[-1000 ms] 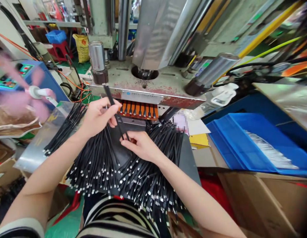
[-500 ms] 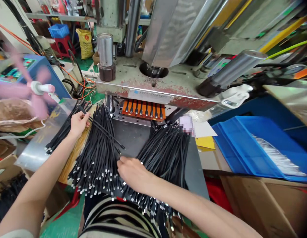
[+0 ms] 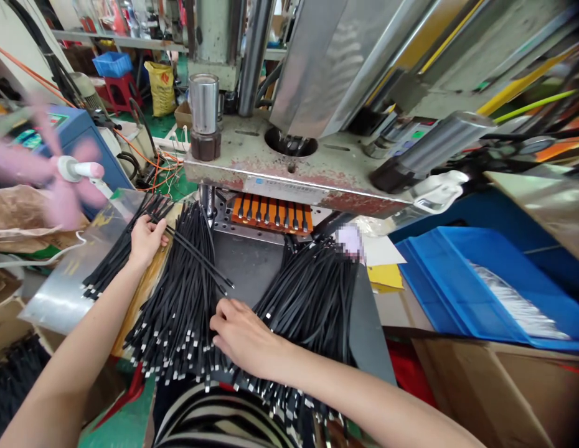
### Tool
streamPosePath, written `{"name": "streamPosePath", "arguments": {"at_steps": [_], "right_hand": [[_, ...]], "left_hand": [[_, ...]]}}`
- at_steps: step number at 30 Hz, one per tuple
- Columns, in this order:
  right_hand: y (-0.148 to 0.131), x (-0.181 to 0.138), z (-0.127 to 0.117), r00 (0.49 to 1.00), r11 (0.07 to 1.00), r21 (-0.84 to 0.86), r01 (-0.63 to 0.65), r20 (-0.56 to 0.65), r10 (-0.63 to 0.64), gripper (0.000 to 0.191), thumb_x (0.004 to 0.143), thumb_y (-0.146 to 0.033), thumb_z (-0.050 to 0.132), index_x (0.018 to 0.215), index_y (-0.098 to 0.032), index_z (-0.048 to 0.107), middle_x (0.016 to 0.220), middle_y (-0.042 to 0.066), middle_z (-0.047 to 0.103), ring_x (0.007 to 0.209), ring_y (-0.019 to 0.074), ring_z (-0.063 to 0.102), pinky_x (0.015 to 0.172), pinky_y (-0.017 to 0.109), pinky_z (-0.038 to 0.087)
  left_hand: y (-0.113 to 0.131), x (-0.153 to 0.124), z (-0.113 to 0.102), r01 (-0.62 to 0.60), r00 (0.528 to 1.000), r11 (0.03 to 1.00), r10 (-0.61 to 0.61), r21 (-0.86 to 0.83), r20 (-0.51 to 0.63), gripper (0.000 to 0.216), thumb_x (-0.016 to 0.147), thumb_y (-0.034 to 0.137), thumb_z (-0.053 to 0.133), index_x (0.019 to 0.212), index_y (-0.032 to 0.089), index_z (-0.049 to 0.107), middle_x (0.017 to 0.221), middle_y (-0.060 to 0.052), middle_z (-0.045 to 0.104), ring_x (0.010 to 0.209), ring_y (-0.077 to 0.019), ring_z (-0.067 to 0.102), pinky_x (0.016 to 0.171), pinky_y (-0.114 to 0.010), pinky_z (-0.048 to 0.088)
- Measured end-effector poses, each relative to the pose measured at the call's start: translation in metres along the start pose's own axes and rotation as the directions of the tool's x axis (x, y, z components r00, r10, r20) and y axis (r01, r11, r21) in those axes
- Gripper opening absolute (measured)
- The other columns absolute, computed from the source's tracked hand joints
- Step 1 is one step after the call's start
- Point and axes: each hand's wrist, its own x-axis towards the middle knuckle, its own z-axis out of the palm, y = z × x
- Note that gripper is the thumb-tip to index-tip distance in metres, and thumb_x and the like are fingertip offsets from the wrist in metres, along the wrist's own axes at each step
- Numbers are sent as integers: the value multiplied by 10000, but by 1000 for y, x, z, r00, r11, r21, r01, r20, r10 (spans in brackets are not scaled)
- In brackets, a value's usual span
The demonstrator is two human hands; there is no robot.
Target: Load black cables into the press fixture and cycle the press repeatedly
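My left hand [image 3: 148, 239] is closed on the ends of a few black flat cables [image 3: 200, 255], which slant down to the right across a large bundle. That bundle of black cables [image 3: 177, 305] with metal plug tips fans out toward my body. Low between it and a second cable bundle [image 3: 312, 292] is my right hand [image 3: 243, 336], its fingers curled in at the first bundle's right side. Whatever lies inside those fingers is hidden. A smaller cable bunch [image 3: 114, 249] rests beside my left hand, on a clear plastic sheet.
Ahead stands a press machine [image 3: 289, 168], with an orange mould [image 3: 271, 214] holding several black cable ends under its plate. A pink fan [image 3: 70, 168] spins at left. Blue trays [image 3: 452, 280] sit at right above a cardboard box [image 3: 499, 386].
My right hand has shifted slightly down and left, toward the first bundle. The left hand keeps its hold on the cables, and their free ends have moved a little lower.
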Motion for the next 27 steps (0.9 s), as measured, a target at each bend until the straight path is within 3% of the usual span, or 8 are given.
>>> {"name": "streamPosePath", "arguments": {"at_steps": [4,9,11,14,18,22,24,27], "right_hand": [[1,-5,2,999,977,213,28,27,-35,248,897,-208,565,1115,-134,658,1181,108,563,1021,204,612,926,303,487],[18,6,-19,974,944,265,199,50,-219,279,885,-256,613,1129,-143,690,1117,94,667,975,189,651,918,293,477],[35,19,-37,980,953,228,199,-41,-195,223,892,-241,600,1060,-152,718,994,68,713,911,174,665,881,285,476],[64,40,-67,963,984,167,58,-270,-11,208,888,-185,578,1031,-144,723,960,70,732,863,172,677,845,295,481],[90,54,-94,827,986,159,55,-560,44,221,888,-159,574,1068,-139,702,1124,106,709,1038,187,656,950,330,464],[102,41,-97,572,961,206,187,-818,64,190,920,-228,533,983,-188,708,1238,95,661,1143,181,614,957,333,477],[109,27,-92,527,948,249,200,-843,111,186,918,-256,534,935,-193,708,1110,84,706,1045,182,651,899,327,501],[124,4,-83,531,950,287,119,-827,183,186,909,-273,537,903,-195,706,926,60,717,891,180,663,819,317,510]], "left_hand": [[-4,-2,0,-29,998,1000,29,0,-54,720,789,312,628,1372,108,258,627,96,524,416,-109,561,394,-196,447],[-1,-8,-2,-109,994,993,110,42,-22,665,777,336,623,1339,150,320,642,92,531,397,-88,522,385,-179,406],[1,-11,-2,-144,989,986,145,79,-11,614,772,354,619,1299,162,369,645,88,532,385,-85,509,378,-179,391],[2,-13,-4,-231,973,962,229,144,29,547,775,377,610,1246,176,421,666,73,542,422,-96,539,417,-190,413],[0,-15,-6,-364,931,897,352,252,95,485,807,401,585,1222,185,455,686,51,556,505,-113,564,505,-212,446],[-3,-16,-7,-419,908,866,399,272,130,510,819,381,582,1268,194,427,685,50,563,541,-119,555,547,-218,444],[-3,-17,-6,-420,907,873,401,247,128,500,816,374,587,1259,200,437,681,54,555,539,-118,545,544,-217,435],[0,-20,-7,-420,907,883,403,207,121,416,815,373,592,1185,204,506,664,57,532,528,-108,516,530,-210,409]]}}
